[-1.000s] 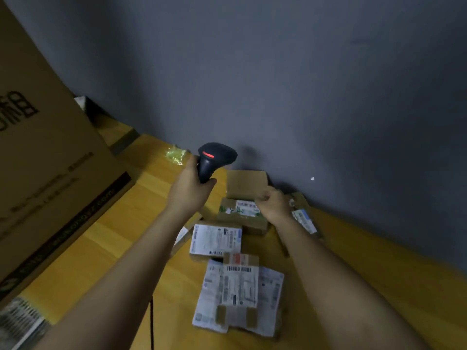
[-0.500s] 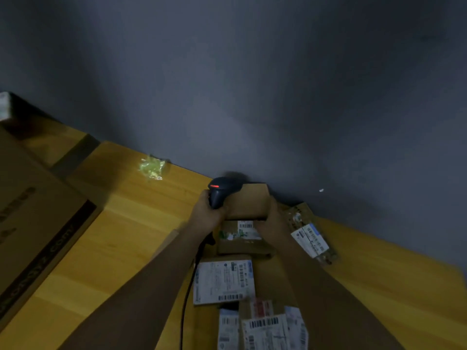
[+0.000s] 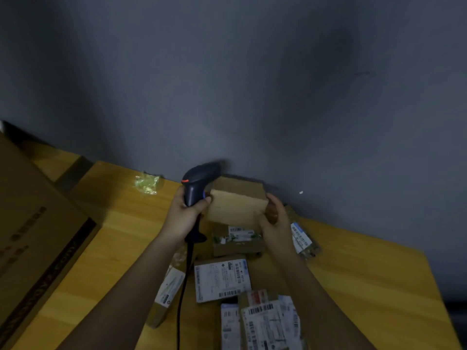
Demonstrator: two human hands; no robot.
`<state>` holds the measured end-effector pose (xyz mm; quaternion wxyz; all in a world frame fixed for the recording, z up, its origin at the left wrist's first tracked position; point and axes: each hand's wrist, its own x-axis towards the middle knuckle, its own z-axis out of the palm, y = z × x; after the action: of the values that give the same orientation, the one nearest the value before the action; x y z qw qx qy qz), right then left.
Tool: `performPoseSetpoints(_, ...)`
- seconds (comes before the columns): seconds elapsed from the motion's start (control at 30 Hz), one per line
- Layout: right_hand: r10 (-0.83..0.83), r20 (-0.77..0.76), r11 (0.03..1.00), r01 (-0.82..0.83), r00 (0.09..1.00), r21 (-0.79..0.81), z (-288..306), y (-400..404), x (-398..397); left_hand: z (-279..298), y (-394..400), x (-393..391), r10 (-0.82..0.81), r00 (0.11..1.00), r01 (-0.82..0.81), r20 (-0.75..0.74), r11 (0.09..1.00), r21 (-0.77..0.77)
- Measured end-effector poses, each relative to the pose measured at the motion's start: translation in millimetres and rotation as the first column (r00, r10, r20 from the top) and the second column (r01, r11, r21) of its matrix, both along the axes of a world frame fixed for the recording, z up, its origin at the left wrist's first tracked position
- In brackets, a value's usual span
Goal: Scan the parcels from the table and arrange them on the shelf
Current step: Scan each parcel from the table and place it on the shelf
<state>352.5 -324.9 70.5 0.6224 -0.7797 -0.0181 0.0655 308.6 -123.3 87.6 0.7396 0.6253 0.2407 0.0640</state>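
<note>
My right hand (image 3: 274, 224) grips a plain brown cardboard parcel (image 3: 237, 203) by its right side and holds it tilted above the table, its bare face toward me. My left hand (image 3: 185, 214) grips the handle of a dark barcode scanner (image 3: 198, 181), whose head sits just left of the parcel; its cable (image 3: 183, 294) hangs down between my arms. Several labelled parcels lie on the yellow wooden table (image 3: 353, 274) below: a box with a green-printed label (image 3: 237, 239), a white-labelled box (image 3: 222, 279) and more at the bottom edge (image 3: 267, 324).
A large brown carton (image 3: 32, 236) fills the left side. A small green plastic wrapper (image 3: 147, 183) lies by the grey wall (image 3: 252, 84). A thin labelled packet (image 3: 302, 236) rests right of my right hand, and another parcel (image 3: 168, 291) lies under my left forearm.
My right hand has lifted the plain brown parcel off the pile and tilted it up beside the scanner. The view has shifted so the parcels lie lower in the frame.
</note>
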Motion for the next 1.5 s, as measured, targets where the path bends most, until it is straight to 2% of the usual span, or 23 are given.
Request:
performPoseSetpoints(0.1, -0.024, -0.015, 0.998, 0.025, 1.000, 0.056, 18.9, -6.5, -16.9, 16.4, -5.7, -11.9, -0.056, 0.998, 0.055, 0.029, 0.998, 0.026)
performPoseSetpoints(0.17, 0.047, -0.023, 0.995, -0.045, 0.999, 0.087, 33.7, -14.3, -26.2, 26.7, -9.9, -18.3, -0.065, 0.996, 0.063, 0.053, 0.997, 0.041)
performPoseSetpoints(0.23, 0.163, -0.014, 0.985, -0.162, 0.986, 0.060, 41.4, -25.1, -31.3, 36.8, -12.8, -23.1, -0.064, 0.995, 0.062, 0.075, 0.998, 0.028)
performPoseSetpoints(0.3, 0.238, 0.020, 0.971, -0.237, 0.971, -0.042, 46.4, -35.2, -34.3, 43.6, -15.2, -28.0, -0.070, 0.994, 0.068, 0.089, 0.997, 0.024)
performPoseSetpoints(0.37, 0.242, 0.048, 0.969, -0.238, 0.969, -0.072, 54.0, -41.7, -35.1, 49.8, -17.9, -31.2, -0.084, 0.991, 0.080, 0.100, 0.996, 0.044)
performPoseSetpoints(0.5, 0.237, 0.028, 0.971, -0.236, 0.971, -0.026, 79.3, -48.5, -38.1, 60.5, -25.2, -38.7, -0.080, 0.991, 0.078, 0.107, 0.997, 0.022)
performPoseSetpoints(0.6, 0.186, -0.023, 0.983, -0.186, 0.982, 0.006, 86.2, -56.4, -43.5, 66.0, -25.7, -44.0, -0.082, 0.989, 0.080, 0.123, 0.997, 0.020)
performPoseSetpoints(0.73, 0.047, -0.181, 0.997, -0.034, 0.982, 0.071, 89.3, -54.0, -55.7, 73.8, -28.7, -49.8, -0.112, 0.984, 0.115, 0.138, 0.993, -0.013)
performPoseSetpoints(0.9, -0.097, -0.355, 0.973, 0.164, 0.930, 0.164, 75.3, -52.3, -64.5, 80.6, -38.2, -58.0, -0.148, 0.979, 0.133, 0.141, 0.985, 0.109)
performPoseSetpoints(1.07, -0.027, -0.440, 0.957, 0.150, 0.898, 0.248, 67.1, -55.3, -78.1, 80.0, -53.7, -63.0, -0.177, 0.977, 0.174, 0.122, 0.984, 0.040)
performPoseSetpoints(1.2, -0.002, -0.419, 0.953, 0.129, 0.908, 0.274, 66.1, -60.0, -82.7, 82.2, -65.0, -62.0, -0.184, 0.974, 0.183, 0.133, 0.983, 0.018)
performPoseSetpoints(1.27, 0.013, -0.411, 0.971, 0.087, 0.911, 0.224, 70.1, -65.8, -81.4, 83.8, -67.2, -62.1, -0.188, 0.973, 0.186, 0.136, 0.982, 0.025)
performPoseSetpoints(1.33, 0.065, -0.403, 0.997, -0.042, 0.913, 0.067, 71.9, -71.6, -78.7, 86.1, -67.9, -62.4, -0.203, 0.969, 0.200, 0.141, 0.979, 0.039)
performPoseSetpoints(1.4, 0.097, -0.406, 0.983, -0.152, 0.909, -0.106, 76.5, -74.3, -77.9, 89.0, -68.6, -62.8, -0.225, 0.963, 0.217, 0.146, 0.974, 0.068)
performPoseSetpoints(1.5, 0.076, -0.395, 0.966, -0.166, 0.915, -0.199, 78.6, -75.8, -75.0, 92.2, -71.8, -62.6, -0.245, 0.958, 0.233, 0.149, 0.968, 0.098)
